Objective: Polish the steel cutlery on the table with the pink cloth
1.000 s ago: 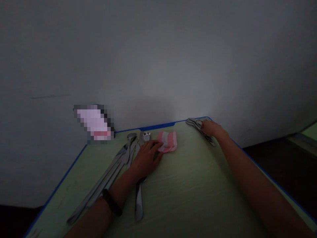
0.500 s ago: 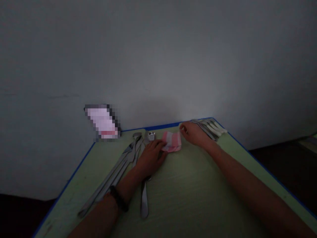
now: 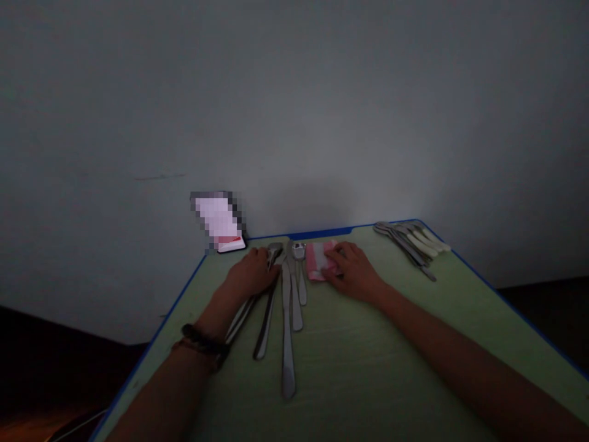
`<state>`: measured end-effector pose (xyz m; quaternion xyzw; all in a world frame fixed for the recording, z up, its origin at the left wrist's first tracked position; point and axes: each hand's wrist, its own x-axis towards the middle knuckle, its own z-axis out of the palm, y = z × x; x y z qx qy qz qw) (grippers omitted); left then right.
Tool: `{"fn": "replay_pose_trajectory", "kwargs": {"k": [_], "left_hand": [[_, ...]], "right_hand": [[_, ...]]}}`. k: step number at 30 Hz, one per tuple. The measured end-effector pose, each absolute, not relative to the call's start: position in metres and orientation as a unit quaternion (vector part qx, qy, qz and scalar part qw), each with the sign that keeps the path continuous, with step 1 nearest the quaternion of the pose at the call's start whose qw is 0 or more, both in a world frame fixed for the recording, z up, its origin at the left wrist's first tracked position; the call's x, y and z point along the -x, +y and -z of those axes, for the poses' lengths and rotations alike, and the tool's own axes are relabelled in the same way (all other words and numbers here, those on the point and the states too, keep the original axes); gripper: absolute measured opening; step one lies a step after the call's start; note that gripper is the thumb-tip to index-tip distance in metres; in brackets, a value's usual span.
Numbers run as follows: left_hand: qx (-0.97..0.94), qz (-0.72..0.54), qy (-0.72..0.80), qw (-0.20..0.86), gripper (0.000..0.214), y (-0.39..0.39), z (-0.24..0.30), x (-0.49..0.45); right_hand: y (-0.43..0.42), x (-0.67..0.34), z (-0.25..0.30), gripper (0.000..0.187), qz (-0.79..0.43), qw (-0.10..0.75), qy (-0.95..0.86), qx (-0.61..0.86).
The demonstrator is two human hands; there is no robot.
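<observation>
Row of steel cutlery [image 3: 288, 319] is lying on the green tabletop [image 3: 368, 356], handles toward the person. L hand [image 3: 252, 276] is resting over its far ends, fingers curled; can't tell if it's gripping. R hand [image 3: 352, 273] is lying flat, unclenched, on the pink cloth [image 3: 319, 261] just beside. 2nd cutlery pile [image 3: 409, 242] is sitting far right.

- Left hand [image 3: 251, 276] off the pink cloth [image 3: 318, 263]; now over the heads of the left cutlery bunch [image 3: 276, 301].
- Right hand [image 3: 354, 273] away from the far-right spoon pile [image 3: 409, 242]; now lying on the pink cloth.
- Spoon pile now uncovered.
</observation>
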<state>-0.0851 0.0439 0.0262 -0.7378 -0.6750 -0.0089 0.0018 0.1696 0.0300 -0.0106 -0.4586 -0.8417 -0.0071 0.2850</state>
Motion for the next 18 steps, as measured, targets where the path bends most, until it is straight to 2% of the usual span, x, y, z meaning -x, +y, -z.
{"fn": "replay_pose_trajectory", "kwargs": {"k": [7,13,18], "left_hand": [[0.747,-0.059,-0.662,-0.032,0.042,0.052,-0.028,0.098],[0.771,-0.055,-0.631,-0.062,0.045,0.054,-0.029,0.101],[0.775,-0.038,-0.617,-0.128,0.037,0.056,-0.035,0.109]], "right_hand": [[0.031,-0.169,0.015,0.041,-0.004,0.281,-0.844,0.456],[0.033,-0.170,0.017,0.041,-0.014,0.274,-0.844,0.460],[0.034,-0.170,0.016,0.042,-0.015,0.268,-0.844,0.465]]}}
